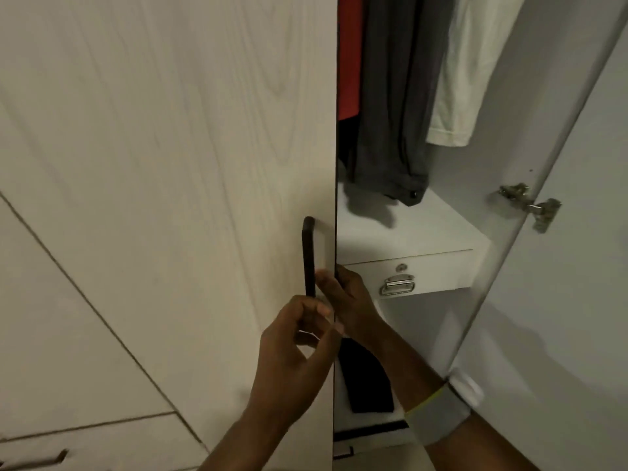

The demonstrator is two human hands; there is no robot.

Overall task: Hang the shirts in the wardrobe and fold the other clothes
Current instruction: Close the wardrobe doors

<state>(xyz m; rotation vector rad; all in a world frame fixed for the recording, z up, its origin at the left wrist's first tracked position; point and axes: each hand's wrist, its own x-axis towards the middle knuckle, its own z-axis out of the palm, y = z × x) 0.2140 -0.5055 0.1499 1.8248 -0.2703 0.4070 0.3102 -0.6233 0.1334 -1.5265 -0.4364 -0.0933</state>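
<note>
Both hands at wardrobe door edge.
L hand (295,338) grips black door handle (308,256); R hand (350,300) curls round door (170,164) edge. Red shirt (348,56), grey garment (390,96), white shirt (465,69) hang inside.

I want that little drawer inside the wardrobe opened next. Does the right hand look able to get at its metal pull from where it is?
Probably yes. The right hand grips the left door's edge just beside the drawer pull, the right door stands open, and nothing lies between them.

One head-worn view looks forward and down, close to the wardrobe (441,232): its left door (170,164) fills the left half, the open inside the right, both hands low at centre.
</note>
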